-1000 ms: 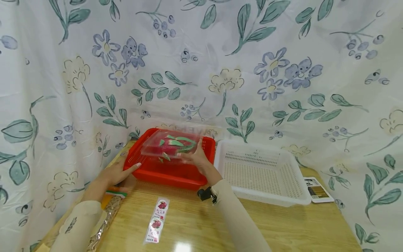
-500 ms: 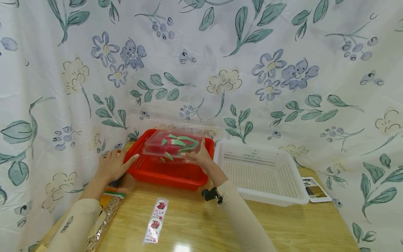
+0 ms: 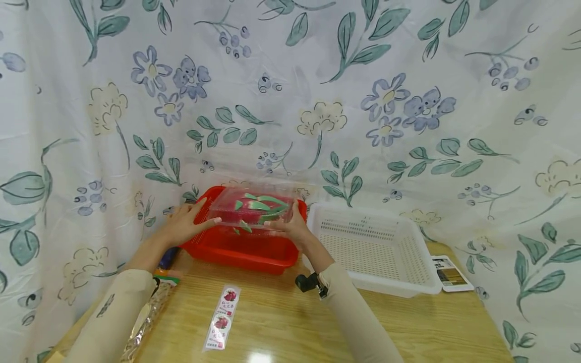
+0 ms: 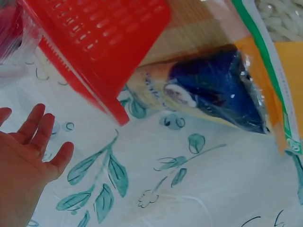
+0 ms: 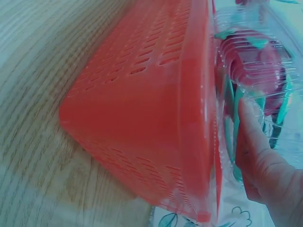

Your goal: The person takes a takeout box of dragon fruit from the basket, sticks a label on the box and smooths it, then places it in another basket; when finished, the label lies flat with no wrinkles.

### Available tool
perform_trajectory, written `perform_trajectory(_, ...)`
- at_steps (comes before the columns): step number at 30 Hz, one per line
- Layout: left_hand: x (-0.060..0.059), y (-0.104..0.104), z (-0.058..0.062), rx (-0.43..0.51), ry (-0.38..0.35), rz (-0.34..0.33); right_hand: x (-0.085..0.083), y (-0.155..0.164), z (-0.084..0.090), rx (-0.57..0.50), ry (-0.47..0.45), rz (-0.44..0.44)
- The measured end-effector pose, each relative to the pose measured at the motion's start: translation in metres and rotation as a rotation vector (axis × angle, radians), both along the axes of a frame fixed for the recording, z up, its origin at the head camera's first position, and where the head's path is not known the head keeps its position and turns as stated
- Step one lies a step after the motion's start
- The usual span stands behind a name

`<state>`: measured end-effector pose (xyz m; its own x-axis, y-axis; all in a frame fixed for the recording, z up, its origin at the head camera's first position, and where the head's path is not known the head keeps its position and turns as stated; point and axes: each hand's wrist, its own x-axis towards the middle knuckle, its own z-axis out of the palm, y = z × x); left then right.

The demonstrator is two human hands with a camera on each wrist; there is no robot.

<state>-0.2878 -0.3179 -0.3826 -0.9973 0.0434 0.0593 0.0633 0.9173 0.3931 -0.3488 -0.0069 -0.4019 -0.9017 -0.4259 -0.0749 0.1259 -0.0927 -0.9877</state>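
Nearest me, on the wooden table (image 3: pixel 281 322), lies a sticker strip (image 3: pixel 222 318). Beyond, over the red basket (image 3: pixel 236 249), my right hand (image 3: pixel 290 228) holds the clear clamshell box (image 3: pixel 250 207) with dragon fruit; left hand (image 3: pixel 183 227), fingers straight, touches its end. I judge it light, flimsy, slippery: support both ends.

Between my hands sits the clear clamshell box (image 3: pixel 251 208) over the red basket (image 3: pixel 236 247), blocking any straight crossing. Just right of my right hand (image 3: pixel 290 228), the white basket (image 3: pixel 376 249) walls that side. Behind both hands the floral curtain (image 3: pixel 290 101) closes in. Nearer me, bare surface (image 3: pixel 281 322) lies open beside the sticker strip (image 3: pixel 222 317).
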Motion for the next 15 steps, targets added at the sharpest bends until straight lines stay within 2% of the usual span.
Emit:
perform_trajectory(4, -0.002, 0.006, 0.003, 0.003, -0.012, -0.012, 0.004, 0.005, 0.002, 0.002, 0.003, 0.012)
perform_trajectory(11, -0.003, 0.014, 0.006, -0.045, 0.014, -0.024, 0.012, 0.009, 0.007, -0.035, 0.0, 0.041)
perform_trajectory(15, -0.002, 0.018, 0.009, -0.038, 0.033, -0.03, 0.015, 0.009, 0.009, -0.047, -0.001, 0.058)
